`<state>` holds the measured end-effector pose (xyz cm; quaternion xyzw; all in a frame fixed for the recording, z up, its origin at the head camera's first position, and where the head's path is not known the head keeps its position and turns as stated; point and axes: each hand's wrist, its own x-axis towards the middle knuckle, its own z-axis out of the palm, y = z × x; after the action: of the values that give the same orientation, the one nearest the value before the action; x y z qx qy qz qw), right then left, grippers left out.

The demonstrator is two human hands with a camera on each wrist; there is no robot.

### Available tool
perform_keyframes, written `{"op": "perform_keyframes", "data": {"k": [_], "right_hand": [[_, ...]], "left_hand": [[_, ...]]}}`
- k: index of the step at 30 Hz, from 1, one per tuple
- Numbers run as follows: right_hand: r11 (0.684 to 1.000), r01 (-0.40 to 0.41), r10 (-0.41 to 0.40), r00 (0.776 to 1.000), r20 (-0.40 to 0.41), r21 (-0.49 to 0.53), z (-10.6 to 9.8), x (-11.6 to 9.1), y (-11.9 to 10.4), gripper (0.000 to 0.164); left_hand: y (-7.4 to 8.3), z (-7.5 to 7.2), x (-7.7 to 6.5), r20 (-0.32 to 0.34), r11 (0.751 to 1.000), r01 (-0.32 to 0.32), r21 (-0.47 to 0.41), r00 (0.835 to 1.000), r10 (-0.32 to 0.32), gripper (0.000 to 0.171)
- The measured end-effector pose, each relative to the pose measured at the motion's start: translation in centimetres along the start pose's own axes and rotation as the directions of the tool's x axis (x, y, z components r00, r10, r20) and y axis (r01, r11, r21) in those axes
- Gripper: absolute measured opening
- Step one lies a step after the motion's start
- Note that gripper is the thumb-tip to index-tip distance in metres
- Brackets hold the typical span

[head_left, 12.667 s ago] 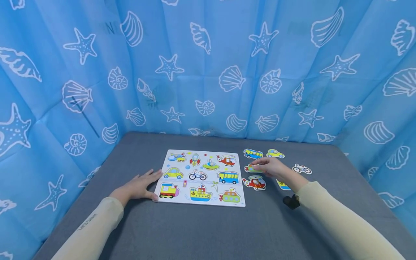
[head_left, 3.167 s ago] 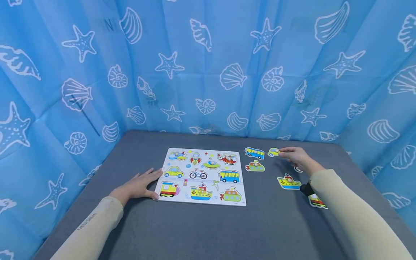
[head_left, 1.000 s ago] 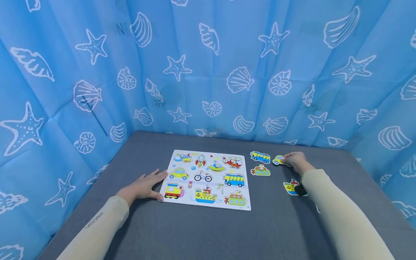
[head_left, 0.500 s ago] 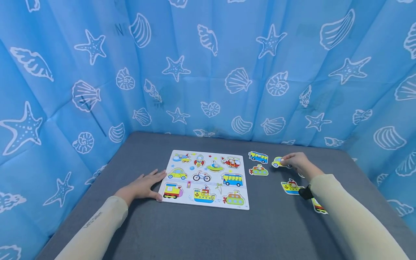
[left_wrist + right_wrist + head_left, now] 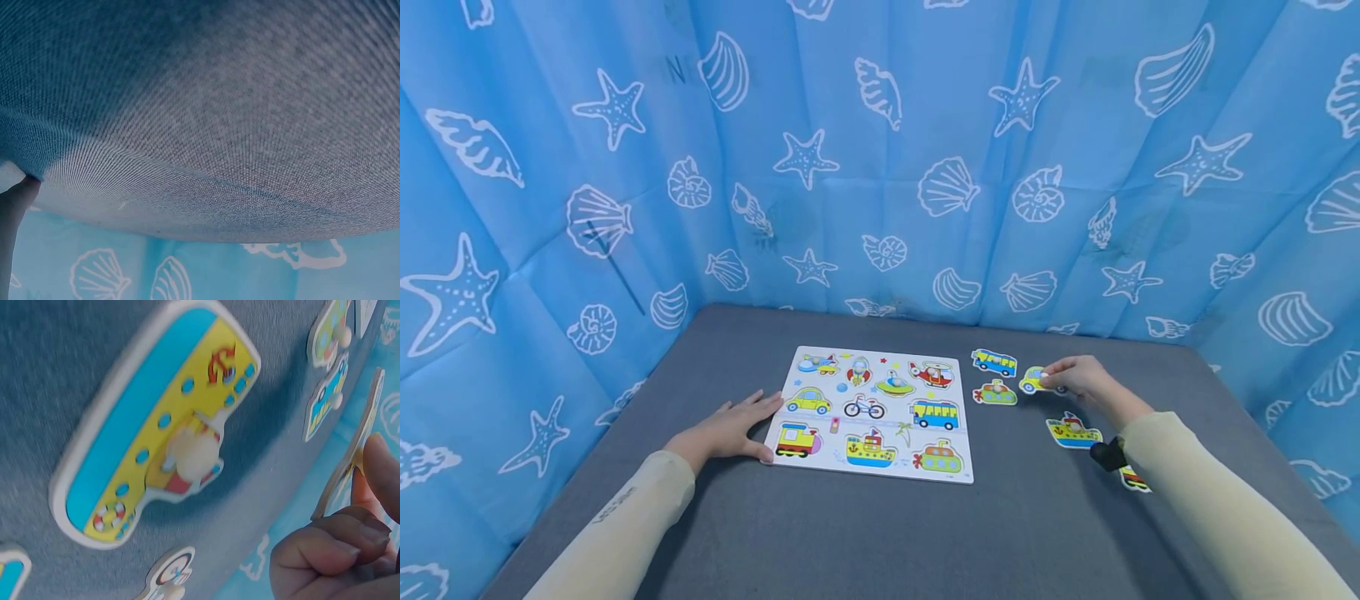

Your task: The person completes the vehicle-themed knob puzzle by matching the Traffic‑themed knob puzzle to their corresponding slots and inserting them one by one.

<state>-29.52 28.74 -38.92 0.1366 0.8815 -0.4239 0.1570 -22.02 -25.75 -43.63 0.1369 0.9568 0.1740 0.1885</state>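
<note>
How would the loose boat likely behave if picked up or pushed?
The boat has a thick, flat edge, so it's probably stiff. Its round knob should ease pinching. Lying flat on cloth, it would likely slide, not roll.

The head camera looks forward and down across the counter [image 5: 865, 533] to the curtain [image 5: 880, 125]. The left wrist's skims the counter toward the curtain. The right wrist's, tipped sideways, sits close by the boat [image 5: 159, 434], sharing it and the right hand [image 5: 1082, 379] with the head's.
</note>
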Motion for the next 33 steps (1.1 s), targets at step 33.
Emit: {"op": "perform_keyframes", "data": {"k": [33], "right_hand": [[0.990, 0.144, -0.144, 0.984, 0.101, 0.005, 4.6, -3.3, -3.3, 0.023]], "left_hand": [[0.0, 0.0, -0.2, -0.011, 0.999, -0.040, 0.004, 0.999, 0.040, 0.108]]}}
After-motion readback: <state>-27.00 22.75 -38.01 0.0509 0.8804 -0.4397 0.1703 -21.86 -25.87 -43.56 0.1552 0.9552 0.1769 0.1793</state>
